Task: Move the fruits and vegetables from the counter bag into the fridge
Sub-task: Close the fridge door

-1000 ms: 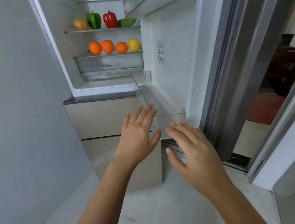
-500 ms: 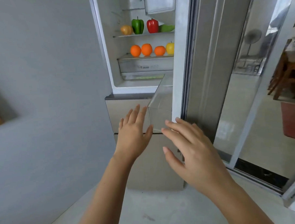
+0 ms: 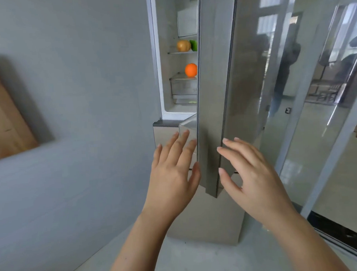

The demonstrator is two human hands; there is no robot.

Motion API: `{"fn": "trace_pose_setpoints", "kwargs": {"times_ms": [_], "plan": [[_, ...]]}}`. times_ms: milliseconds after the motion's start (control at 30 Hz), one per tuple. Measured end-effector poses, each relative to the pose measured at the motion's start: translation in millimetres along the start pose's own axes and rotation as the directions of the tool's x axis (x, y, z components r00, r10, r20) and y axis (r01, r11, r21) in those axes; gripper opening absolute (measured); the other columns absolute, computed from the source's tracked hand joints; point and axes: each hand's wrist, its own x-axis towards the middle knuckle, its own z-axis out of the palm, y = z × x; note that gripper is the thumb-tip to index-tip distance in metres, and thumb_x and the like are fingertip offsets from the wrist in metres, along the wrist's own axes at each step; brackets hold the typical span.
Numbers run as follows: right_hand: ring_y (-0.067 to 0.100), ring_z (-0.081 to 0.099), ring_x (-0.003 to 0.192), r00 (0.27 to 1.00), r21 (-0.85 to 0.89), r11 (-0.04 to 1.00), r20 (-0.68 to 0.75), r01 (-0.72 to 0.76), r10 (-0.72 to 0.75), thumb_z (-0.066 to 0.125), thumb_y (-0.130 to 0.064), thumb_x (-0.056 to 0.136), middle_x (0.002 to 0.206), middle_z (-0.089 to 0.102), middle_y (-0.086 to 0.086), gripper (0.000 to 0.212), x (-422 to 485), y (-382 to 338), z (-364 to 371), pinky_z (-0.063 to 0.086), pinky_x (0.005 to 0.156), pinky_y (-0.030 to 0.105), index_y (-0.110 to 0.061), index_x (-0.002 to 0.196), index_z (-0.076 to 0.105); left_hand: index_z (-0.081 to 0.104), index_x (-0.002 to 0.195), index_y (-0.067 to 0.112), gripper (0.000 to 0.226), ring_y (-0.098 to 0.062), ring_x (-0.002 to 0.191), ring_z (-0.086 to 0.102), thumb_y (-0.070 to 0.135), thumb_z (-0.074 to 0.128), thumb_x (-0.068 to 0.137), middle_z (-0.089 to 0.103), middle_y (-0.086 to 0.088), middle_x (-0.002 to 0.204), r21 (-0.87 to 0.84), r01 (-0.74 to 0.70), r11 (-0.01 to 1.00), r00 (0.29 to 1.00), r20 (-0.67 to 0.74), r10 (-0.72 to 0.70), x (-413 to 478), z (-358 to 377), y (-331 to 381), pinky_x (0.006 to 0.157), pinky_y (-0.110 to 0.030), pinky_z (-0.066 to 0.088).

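Although neither hand carries anything, both are raised close to the fridge door [image 3: 211, 105], which stands only narrowly ajar. The left hand [image 3: 173, 172] is held flat with its fingers spread, just beside the door's inner edge; whether it touches that edge cannot be told. The right hand [image 3: 251, 173] is likewise spread and empty, with its fingertips [image 3: 221, 148] at the door's outer face, apparently touching it. From this posture it is judged that the door is being pushed shut.

Beyond the hands, through the remaining gap, part of the fridge interior [image 3: 164, 74] is seen. On the upper shelf a brownish round item [image 3: 183, 45] lies beside something green [image 3: 193, 45], most of which is hidden by the door. On the shelf below, an orange [image 3: 191, 70] rests above a clear drawer [image 3: 183, 88].

The counter bag is not in view, so it cannot be confirmed that it has been emptied. As produce is already stored and no item is held, the loading is judged to be finished or nearly so, with the closing of the door left to be done.
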Motion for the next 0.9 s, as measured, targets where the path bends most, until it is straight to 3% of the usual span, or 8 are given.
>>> {"fn": "trace_pose_setpoints", "kwargs": {"times_ms": [500, 900], "plan": [[0.038, 0.054, 0.111, 0.988, -0.16, 0.982, 0.1, -0.099, 0.116, 0.057, -0.024, 0.075, 0.124, 0.058, 0.017, 0.044, 68.1, 38.8, 101.4, 0.044, 0.089, 0.048, -0.004, 0.114, 0.061, 0.061, 0.112, 0.005, 0.04, -0.032, 0.125, 0.046, 0.022, 0.043, 0.081, 0.056, -0.014, 0.128, 0.071, -0.076, 0.995, 0.995, 0.065, 0.071, 24.4, 52.4, -80.5, 0.095, -0.057, 0.037], [0.038, 0.046, 0.123, 0.985, -0.16, 0.98, 0.109, -0.115, 0.134, 0.057, -0.026, 0.075, 0.134, 0.051, 0.014, 0.05, 134.6, 112.7, 197.3, 0.039, 0.092, 0.058, -0.009, 0.122, 0.057, 0.061, 0.113, 0.005, 0.042, -0.038, 0.128, 0.041, 0.021, 0.044, 0.079, 0.052, -0.017, 0.132, 0.19, -0.076, 0.979, 0.995, 0.074, 0.063, 94.2, 150.3, -158.1, 0.095, -0.06, 0.034]]}}
